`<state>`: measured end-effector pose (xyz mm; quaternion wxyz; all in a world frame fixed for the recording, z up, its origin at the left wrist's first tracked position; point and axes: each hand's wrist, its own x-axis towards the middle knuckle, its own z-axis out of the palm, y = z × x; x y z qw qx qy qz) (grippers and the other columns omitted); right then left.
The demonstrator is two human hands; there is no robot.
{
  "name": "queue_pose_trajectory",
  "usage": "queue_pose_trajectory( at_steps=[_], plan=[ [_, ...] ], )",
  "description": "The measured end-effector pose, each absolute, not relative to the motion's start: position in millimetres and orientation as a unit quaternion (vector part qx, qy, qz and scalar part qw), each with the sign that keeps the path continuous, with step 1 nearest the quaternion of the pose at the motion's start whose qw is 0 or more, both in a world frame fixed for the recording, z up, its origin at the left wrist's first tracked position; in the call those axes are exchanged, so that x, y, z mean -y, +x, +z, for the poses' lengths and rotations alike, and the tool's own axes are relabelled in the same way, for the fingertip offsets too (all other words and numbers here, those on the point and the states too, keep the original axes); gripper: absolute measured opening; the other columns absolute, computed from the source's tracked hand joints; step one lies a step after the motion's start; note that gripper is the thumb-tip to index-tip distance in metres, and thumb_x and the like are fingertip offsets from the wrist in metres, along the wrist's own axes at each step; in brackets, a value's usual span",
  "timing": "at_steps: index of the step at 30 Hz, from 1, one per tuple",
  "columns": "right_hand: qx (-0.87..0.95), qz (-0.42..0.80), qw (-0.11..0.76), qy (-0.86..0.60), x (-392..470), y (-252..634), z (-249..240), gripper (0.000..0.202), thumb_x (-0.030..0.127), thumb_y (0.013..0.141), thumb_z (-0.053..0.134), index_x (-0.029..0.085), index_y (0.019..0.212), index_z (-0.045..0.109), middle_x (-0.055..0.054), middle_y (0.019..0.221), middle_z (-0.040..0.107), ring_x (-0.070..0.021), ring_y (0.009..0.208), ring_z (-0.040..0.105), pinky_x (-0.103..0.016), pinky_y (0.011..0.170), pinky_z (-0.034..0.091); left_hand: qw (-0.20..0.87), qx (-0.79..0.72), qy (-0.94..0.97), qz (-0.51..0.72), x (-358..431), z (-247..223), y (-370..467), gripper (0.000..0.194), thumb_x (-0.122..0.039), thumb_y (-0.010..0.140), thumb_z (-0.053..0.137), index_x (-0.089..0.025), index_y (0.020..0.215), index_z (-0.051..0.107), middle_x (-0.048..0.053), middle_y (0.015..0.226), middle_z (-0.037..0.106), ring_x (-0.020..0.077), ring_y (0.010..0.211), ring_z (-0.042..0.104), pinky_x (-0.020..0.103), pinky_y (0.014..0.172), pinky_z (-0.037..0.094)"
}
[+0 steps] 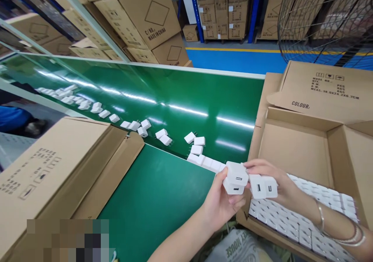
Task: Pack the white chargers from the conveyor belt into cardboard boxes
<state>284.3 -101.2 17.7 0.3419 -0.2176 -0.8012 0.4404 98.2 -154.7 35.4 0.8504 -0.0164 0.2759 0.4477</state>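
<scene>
My left hand [217, 201] is closed around two white USB chargers [235, 173], one above the other, their ports facing me. Close beside it on the right, my right hand [272, 172] grips two more white chargers [258, 187] side by side, ports also facing me. Behind my hands, a row of white chargers [207, 163] lies along the near edge of the green belt [180, 87]. Under my right forearm, rows of chargers [291, 219] fill the near part of an open cardboard box [294, 145]; bare cardboard shows in its far part.
More chargers [68, 95] are scattered down the belt to the left. A cardboard box [52, 165] stands on the left beside a green tabletop [151, 192]. Stacked cartons [151, 13] stand behind the belt; a wire fan [323, 21] is at the upper right.
</scene>
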Motion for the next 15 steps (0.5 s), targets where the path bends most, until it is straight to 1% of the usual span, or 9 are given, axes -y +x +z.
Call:
queue_pose_trajectory(
  at_steps=[2, 3, 5, 7, 9, 11, 12, 13, 15],
  plan=[
    [0.811, 0.431, 0.291, -0.267, 86.1, 308.3, 25.4, 0.034, 0.03, 0.084, 0.063, 0.025, 0.116, 0.049, -0.009, 0.128, 0.048, -0.0237, 0.121, 0.044, -0.035, 0.091, 0.046, 0.835, -0.32, 0.032, 0.446, 139.0, 29.6, 103.6, 0.036, -0.045, 0.072, 0.067, -0.013, 0.086, 0.059, 0.004, 0.074, 0.063, 0.002, 0.043, 0.036, 0.016, 0.042, 0.025],
    [0.811, 0.434, 0.248, -0.305, 76.9, 320.3, 30.6, 0.033, 0.033, 0.084, 0.063, 0.023, 0.112, 0.05, -0.009, 0.127, 0.049, -0.0246, 0.117, 0.047, -0.034, 0.087, 0.047, 0.824, -0.344, 0.076, 0.444, 127.4, 26.1, 106.8, 0.037, -0.046, 0.072, 0.068, -0.014, 0.087, 0.058, 0.003, 0.075, 0.061, 0.0032, 0.047, 0.039, 0.017, 0.044, 0.026],
    [0.804, 0.426, 0.132, -0.393, 57.9, 339.7, 41.1, 0.029, 0.038, 0.086, 0.058, 0.021, 0.108, 0.05, -0.009, 0.114, 0.057, -0.0238, 0.099, 0.057, -0.032, 0.075, 0.049, 0.792, -0.392, 0.203, 0.423, 98.7, 18.3, 115.4, 0.037, -0.046, 0.072, 0.068, -0.015, 0.089, 0.055, 0.001, 0.075, 0.057, 0.0059, 0.056, 0.044, 0.018, 0.049, 0.029],
    [0.807, 0.377, -0.014, -0.455, 40.9, 349.1, 47.5, 0.026, 0.032, 0.086, 0.053, 0.018, 0.108, 0.048, -0.008, 0.098, 0.061, -0.0218, 0.083, 0.059, -0.03, 0.066, 0.046, 0.723, -0.441, 0.367, 0.384, 68.2, 10.7, 126.9, 0.034, -0.044, 0.073, 0.066, -0.017, 0.091, 0.054, 0.0, 0.079, 0.055, 0.0093, 0.067, 0.049, 0.02, 0.056, 0.034],
    [0.807, 0.314, -0.118, -0.486, 27.8, 348.6, 46.4, 0.029, 0.021, 0.08, 0.054, 0.014, 0.107, 0.046, -0.009, 0.091, 0.061, -0.0228, 0.077, 0.058, -0.031, 0.062, 0.042, 0.605, -0.481, 0.542, 0.33, 43.1, 5.6, 139.7, 0.033, -0.041, 0.073, 0.065, -0.018, 0.095, 0.053, 0.002, 0.09, 0.057, 0.0146, 0.081, 0.053, 0.024, 0.068, 0.039],
    [0.802, 0.292, -0.174, -0.491, 18.7, 343.0, 38.6, 0.031, 0.014, 0.071, 0.057, 0.013, 0.101, 0.05, -0.011, 0.088, 0.061, -0.0252, 0.075, 0.058, -0.031, 0.061, 0.041, 0.468, -0.484, 0.689, 0.268, 27.8, 3.7, 151.3, 0.033, -0.04, 0.074, 0.065, -0.019, 0.098, 0.054, 0.005, 0.1, 0.058, 0.0209, 0.095, 0.052, 0.031, 0.08, 0.04],
    [0.801, 0.295, -0.184, -0.488, 15.5, 340.6, 33.4, 0.029, 0.013, 0.068, 0.059, 0.014, 0.097, 0.053, -0.011, 0.087, 0.062, -0.0262, 0.076, 0.058, -0.032, 0.062, 0.04, 0.411, -0.47, 0.743, 0.239, 23.7, 3.6, 155.9, 0.033, -0.04, 0.074, 0.065, -0.019, 0.099, 0.055, 0.005, 0.102, 0.06, 0.0231, 0.099, 0.052, 0.034, 0.084, 0.039],
    [0.802, 0.303, -0.185, -0.481, 13.3, 339.5, 28.0, 0.026, 0.014, 0.066, 0.06, 0.016, 0.092, 0.056, -0.01, 0.088, 0.063, -0.0267, 0.079, 0.058, -0.032, 0.064, 0.041, 0.367, -0.45, 0.784, 0.219, 21.5, 3.5, 159.5, 0.033, -0.04, 0.075, 0.064, -0.02, 0.1, 0.056, 0.005, 0.103, 0.061, 0.0244, 0.101, 0.051, 0.036, 0.086, 0.039],
    [0.805, 0.323, -0.179, -0.465, 11.9, 342.4, 18.8, 0.019, 0.016, 0.068, 0.06, 0.02, 0.086, 0.06, -0.006, 0.092, 0.064, -0.0247, 0.085, 0.058, -0.03, 0.07, 0.042, 0.315, -0.409, 0.831, 0.206, 20.3, 2.8, 163.9, 0.033, -0.04, 0.077, 0.064, -0.02, 0.102, 0.056, 0.004, 0.103, 0.063, 0.0244, 0.101, 0.051, 0.037, 0.088, 0.039]
  ],
)
